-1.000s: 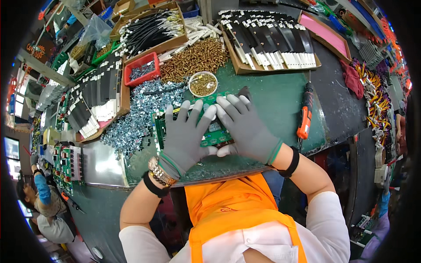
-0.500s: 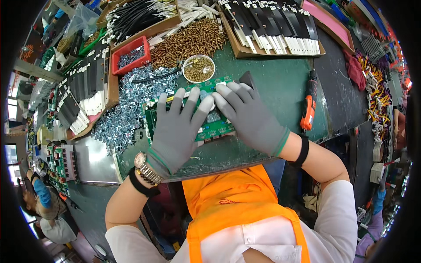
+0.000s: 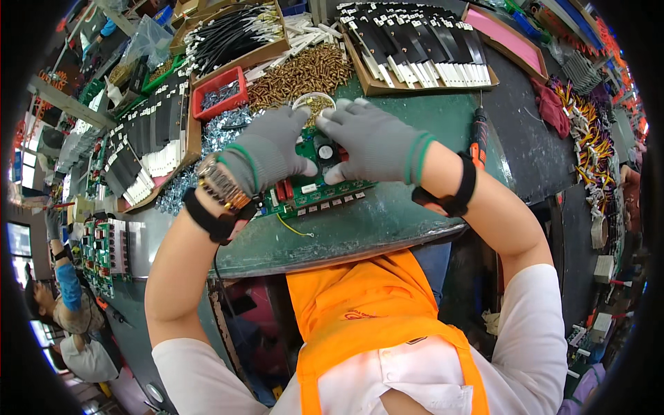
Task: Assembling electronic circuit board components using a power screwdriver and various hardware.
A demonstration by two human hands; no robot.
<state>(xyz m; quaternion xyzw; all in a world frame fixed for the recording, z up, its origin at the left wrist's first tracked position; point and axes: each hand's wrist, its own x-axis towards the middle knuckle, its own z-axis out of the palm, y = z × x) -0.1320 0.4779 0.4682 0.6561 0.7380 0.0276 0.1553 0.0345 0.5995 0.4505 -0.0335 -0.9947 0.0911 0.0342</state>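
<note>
A green circuit board lies on the table in front of me, with a round capacitor-like part, red parts and a row of white-marked parts along its near edge. A yellow-green wire with a ring end sticks out from it. My left hand, in a grey glove, curls over the board's left side, thumb on its face and fingers toward the far edge. My right hand, gloved alike, grips the right side the same way. The fingertips hide the far edge. Just beyond them is a round dish of small brass-coloured pieces.
Beyond stand a pile of brass fasteners, a red bin, loose silvery metal pieces and a box of black-and-white strips. An orange-black electric screwdriver lies to the right. Co-workers are at far left.
Both hands have gone from lying spread across the board to curling round its far part, thumbs nearer me. More of the board's face and its wire now show.
</note>
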